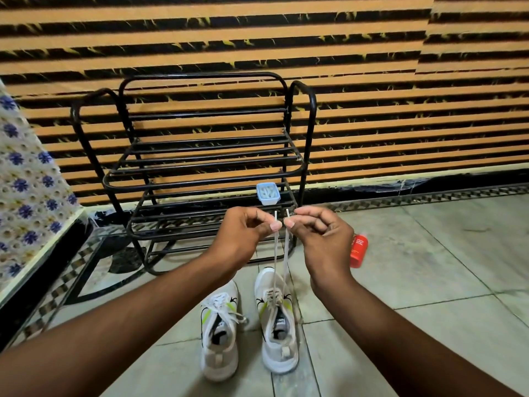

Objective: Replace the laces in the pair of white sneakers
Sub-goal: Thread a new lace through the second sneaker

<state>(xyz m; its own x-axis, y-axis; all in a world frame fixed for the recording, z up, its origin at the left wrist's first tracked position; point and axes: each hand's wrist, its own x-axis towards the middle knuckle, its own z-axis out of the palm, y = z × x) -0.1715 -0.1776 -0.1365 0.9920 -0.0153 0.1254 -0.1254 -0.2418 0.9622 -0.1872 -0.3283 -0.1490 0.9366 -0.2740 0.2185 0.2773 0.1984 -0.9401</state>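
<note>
Two white sneakers stand side by side on the tile floor [429,282], the left shoe [219,330] laced and tied. From the right shoe [277,322] a lace [286,253] rises taut, one end pinched by the left hand [246,233], the other by the right hand [320,236]. Beyond: a red bottle [358,250], a black rack [200,167] holding a blue box [268,193].

Both bare forearms reach forward toward 12 o'clock. The left hand [246,230] and right hand [320,233] are raised side by side, thumbs nearly touching. Each pinches between thumb and curled forefinger.
</note>
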